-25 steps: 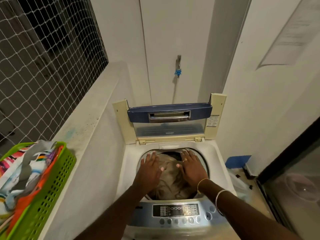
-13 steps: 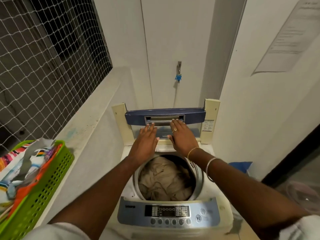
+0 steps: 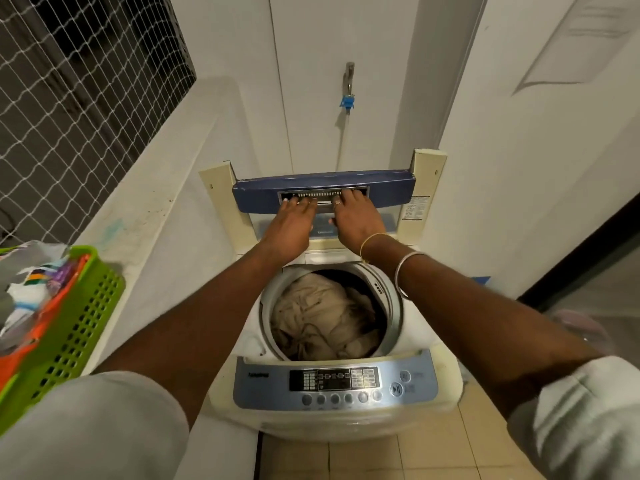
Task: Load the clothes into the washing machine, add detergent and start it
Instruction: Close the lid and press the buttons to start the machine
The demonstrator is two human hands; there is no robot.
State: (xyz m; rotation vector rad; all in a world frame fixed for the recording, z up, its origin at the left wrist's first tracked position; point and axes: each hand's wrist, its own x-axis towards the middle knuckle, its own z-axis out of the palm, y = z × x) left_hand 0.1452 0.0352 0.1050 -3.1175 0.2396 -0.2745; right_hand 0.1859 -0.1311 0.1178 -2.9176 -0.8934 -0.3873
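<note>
A white top-loading washing machine [image 3: 446,362] stands in front of me with its blue-edged lid [image 3: 388,192] folded upright at the back. Beige clothes [image 3: 318,313] fill the open drum. My left hand [image 3: 291,226] and my right hand [image 3: 356,220] are side by side on the lid, fingertips hooked into its handle recess. The blue control panel [image 3: 332,379] with its row of buttons lies at the front edge. No detergent is in view.
A green plastic basket [image 3: 79,327] with colourful clothes [image 3: 31,289] sits on the white ledge [image 3: 156,209] at the left, under a netted window [image 3: 69,81]. A tap [image 3: 348,84] with a hose is on the back wall. A dark-framed glass door [image 3: 588,306] stands at the right.
Both hands left the clothes in the drum and rose to the upright lid, where the fingertips now sit in the handle recess. The view has tilted and moved closer.
</note>
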